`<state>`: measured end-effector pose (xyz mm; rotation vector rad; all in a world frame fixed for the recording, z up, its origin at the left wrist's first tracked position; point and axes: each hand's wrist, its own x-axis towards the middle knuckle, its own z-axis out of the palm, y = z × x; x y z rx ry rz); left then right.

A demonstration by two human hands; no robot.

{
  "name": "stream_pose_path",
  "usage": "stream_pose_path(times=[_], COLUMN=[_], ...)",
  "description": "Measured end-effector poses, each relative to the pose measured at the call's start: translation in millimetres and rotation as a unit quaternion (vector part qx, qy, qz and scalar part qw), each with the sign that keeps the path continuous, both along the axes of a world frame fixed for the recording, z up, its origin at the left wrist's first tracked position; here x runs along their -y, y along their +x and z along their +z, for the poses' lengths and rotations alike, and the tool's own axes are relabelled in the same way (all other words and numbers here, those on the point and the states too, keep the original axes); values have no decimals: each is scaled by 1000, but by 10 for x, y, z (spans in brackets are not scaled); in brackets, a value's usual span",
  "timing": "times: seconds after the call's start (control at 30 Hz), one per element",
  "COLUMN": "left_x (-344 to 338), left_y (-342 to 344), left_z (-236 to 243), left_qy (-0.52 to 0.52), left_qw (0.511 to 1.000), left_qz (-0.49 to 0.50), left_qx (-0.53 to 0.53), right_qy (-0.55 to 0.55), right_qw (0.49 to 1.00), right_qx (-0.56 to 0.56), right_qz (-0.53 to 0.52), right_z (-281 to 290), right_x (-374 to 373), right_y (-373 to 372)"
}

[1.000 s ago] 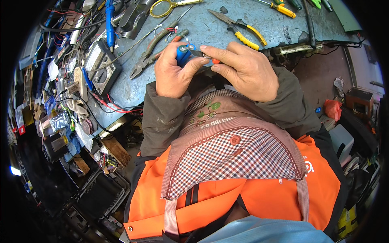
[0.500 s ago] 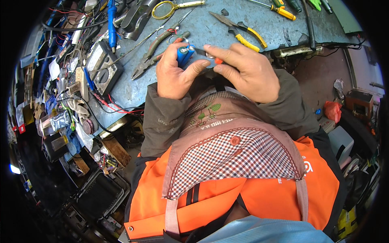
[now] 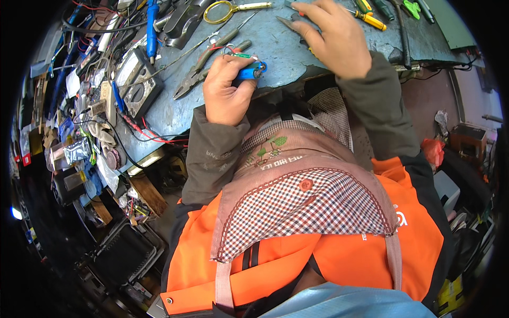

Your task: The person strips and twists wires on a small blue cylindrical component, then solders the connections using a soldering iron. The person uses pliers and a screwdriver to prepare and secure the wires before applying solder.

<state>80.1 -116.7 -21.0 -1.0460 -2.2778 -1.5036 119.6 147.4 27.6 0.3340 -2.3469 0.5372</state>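
Observation:
My left hand [image 3: 227, 93] grips a bundle of blue cylindrical cells [image 3: 248, 72], a small green board [image 3: 243, 55] and thin wires at their upper end. Grey pliers [image 3: 188, 82] lie just left of it. My right hand [image 3: 339, 45] is over the bench at upper right, fingers bent around a small red-handled tool [image 3: 300, 13], mostly hidden by them. Beneath that hand, the nose of yellow-gripped pliers [image 3: 284, 22] peeks out.
The blue metal bench [image 3: 164, 119] holds a multimeter [image 3: 135, 90], blue pen-like tool [image 3: 152, 32], magnifying glass [image 3: 214, 11] and yellow screwdrivers [image 3: 374, 21]. Clutter and cables crowd the left. A red bag [image 3: 432, 151] sits low on the right.
My right hand has left the cells and moved up and right over the pliers with the red-handled tool. In my left hand the cells have tilted, showing more green board.

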Motion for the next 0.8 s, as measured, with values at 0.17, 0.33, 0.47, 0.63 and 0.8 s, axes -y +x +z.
stream_pose_path(times=[0.17, 0.33, 0.47, 0.63, 0.8], left_x=[-38, -73, -56, 80, 172], left_y=[35, 56, 67, -23, -83], left_z=[2, 58, -42, 15, 44], left_qy=[-7, -9, 74, 181, 303], left_qw=[998, 996, 990, 940, 855], left_qz=[15, 71, 51, -75, -188], left_qx=[-61, -60, 105, 281, 377], right_qy=[-315, -551, -603, -657, -695], right_qw=[894, 777, 737, 705, 671], right_qx=[276, 244, 258, 221, 199], right_qz=[160, 179, 166, 149, 162], right_z=[-173, -387, -396, -407, -383], right_x=[601, 824, 805, 874, 933], right_y=[344, 346, 298, 270, 268])
